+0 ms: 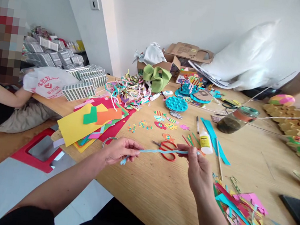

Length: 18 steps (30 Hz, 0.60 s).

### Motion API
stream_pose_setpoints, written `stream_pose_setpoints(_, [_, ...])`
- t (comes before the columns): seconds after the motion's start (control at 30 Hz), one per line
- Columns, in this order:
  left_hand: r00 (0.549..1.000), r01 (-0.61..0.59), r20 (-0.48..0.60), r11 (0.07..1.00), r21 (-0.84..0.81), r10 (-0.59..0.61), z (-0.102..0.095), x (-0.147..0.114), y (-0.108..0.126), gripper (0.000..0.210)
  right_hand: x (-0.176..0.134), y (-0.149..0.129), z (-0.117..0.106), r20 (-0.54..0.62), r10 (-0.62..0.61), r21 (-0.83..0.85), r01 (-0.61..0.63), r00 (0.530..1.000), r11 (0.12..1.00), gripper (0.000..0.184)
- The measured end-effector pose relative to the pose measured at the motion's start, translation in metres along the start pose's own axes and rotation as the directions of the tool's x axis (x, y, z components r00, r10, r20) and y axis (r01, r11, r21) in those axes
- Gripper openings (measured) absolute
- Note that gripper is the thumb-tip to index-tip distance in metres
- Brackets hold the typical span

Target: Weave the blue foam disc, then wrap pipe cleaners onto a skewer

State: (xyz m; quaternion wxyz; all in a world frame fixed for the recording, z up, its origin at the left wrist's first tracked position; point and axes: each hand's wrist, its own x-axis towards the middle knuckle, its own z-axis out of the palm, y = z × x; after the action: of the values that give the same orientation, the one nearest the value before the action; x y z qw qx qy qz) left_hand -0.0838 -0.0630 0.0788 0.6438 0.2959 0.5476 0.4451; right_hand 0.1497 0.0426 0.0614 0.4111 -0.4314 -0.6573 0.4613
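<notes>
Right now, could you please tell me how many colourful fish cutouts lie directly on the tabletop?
7. Back: red-yellow striped fish, pale-blue fish, green-yellow striped fish. Middle: red fish, yellow fish, pink fish. Front: orange fish. Others may be hidden.

Left hand [121, 150] and right hand [200, 169] are each pinched, thumb against fingers. Forearms [67, 184] extend forward, apart.

Pale wall [156, 14] behind wood-topped counter [157, 186]; small switch [94, 4] on grey pillar [80, 0]. Red stool [33, 162] on light floor [82, 197]. Room brightly lit.
</notes>
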Motion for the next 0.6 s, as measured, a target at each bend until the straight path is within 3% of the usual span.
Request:
stream_pose_setpoints(0.13, [0.996,0.038,0.078,0.999,-0.022,-0.036,-0.004,0.0,0.0,0.03,0.003,0.006,-0.007,-0.056,0.068,0.146,-0.059,0.996,0.988,0.047])
stream_pose_setpoints(0.3, [0.983,0.093,0.168,0.992,-0.086,-0.078,-0.008,0.004,-0.002,0.028,0.005,0.008,-0.015,-0.151,0.097,0.297,-0.049,0.984,0.954,0.041])
stream_pose_setpoints(0.47, [0.974,0.147,0.196,0.978,-0.147,-0.117,-0.011,0.006,-0.004,0.03,0.002,0.009,-0.022,-0.187,0.149,0.339,-0.079,0.971,0.938,0.037])
stream_pose_setpoints(0.6, [0.977,0.125,0.198,0.966,-0.225,-0.08,-0.011,0.004,-0.005,0.019,-0.003,0.014,-0.026,-0.158,0.218,0.328,-0.157,0.963,0.932,0.038])
